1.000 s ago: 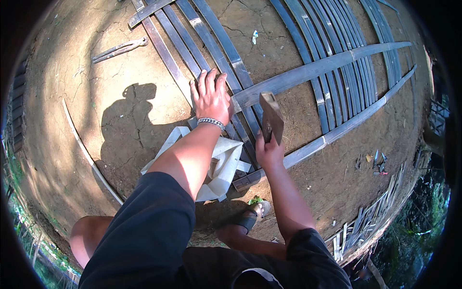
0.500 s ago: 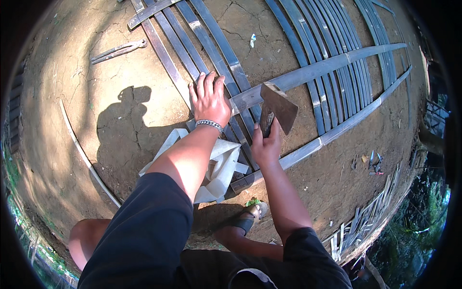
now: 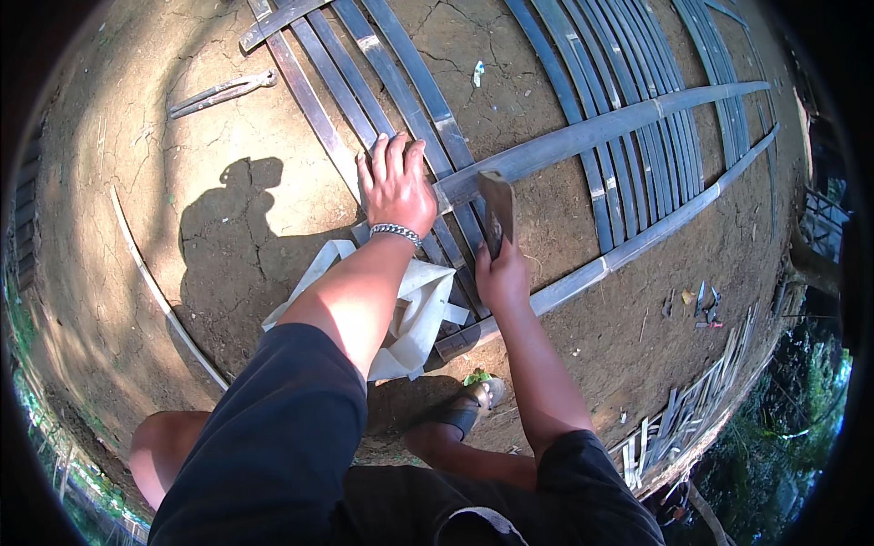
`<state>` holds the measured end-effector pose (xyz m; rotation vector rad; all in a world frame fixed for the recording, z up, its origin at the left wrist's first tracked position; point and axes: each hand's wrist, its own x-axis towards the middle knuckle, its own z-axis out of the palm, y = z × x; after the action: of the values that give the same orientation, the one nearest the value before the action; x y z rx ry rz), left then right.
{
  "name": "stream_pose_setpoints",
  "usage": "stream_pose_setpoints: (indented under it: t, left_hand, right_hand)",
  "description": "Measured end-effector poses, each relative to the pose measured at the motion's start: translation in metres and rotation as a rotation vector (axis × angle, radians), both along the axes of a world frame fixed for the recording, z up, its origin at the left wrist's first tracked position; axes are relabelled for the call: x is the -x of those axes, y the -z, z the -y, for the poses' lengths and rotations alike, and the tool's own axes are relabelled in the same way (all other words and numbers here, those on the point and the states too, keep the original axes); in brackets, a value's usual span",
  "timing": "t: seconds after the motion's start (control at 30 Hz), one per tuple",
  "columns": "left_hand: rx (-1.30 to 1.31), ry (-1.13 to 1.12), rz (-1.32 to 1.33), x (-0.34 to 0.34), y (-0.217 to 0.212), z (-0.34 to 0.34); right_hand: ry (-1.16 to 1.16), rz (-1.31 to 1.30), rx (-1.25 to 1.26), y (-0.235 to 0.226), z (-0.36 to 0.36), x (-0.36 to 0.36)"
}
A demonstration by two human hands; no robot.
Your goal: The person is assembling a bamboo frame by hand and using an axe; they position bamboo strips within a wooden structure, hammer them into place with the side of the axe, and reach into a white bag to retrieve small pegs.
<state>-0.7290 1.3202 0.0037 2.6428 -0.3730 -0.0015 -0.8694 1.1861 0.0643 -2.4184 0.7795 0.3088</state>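
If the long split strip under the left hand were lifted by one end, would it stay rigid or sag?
Probably it would sag and spring: the long strip is thin, flat and very long, and already lies in a curve across the other slats. It looks light for its length. Flat-sided, it seems unlikely to roll. The left hand presses its end; the right hand grips a blade.

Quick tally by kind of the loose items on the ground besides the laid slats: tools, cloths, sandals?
Chopping blade, gripped in the right hand: 1
Metal tongs lying on the dirt, upper left: 1
White cloth under the left forearm: 1
Sandal on the person's foot: 1
Total: 4
The left hand presses flat on the bamboo slats.
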Motion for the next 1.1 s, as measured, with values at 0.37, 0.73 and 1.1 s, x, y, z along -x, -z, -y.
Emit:
stream_pose_setpoints:
  t: [0.37,0.73,1.1]
  left_hand:
    - [-0.008,0.007,-0.063,0.008,-0.008,-0.002]
    - [-0.021,-0.007,-0.038,-0.003,-0.009,-0.001]
    - [0.026,0.003,0.023,0.004,-0.01,0.006]
  right_hand:
    - [0.078,-0.045,-0.128,-0.003,0.01,-0.016]
    - [0.106,0.329,-0.074,-0.014,0.019,-0.021]
    - [-0.084,-0.122,0.001,-0.004,0.042,-0.017]
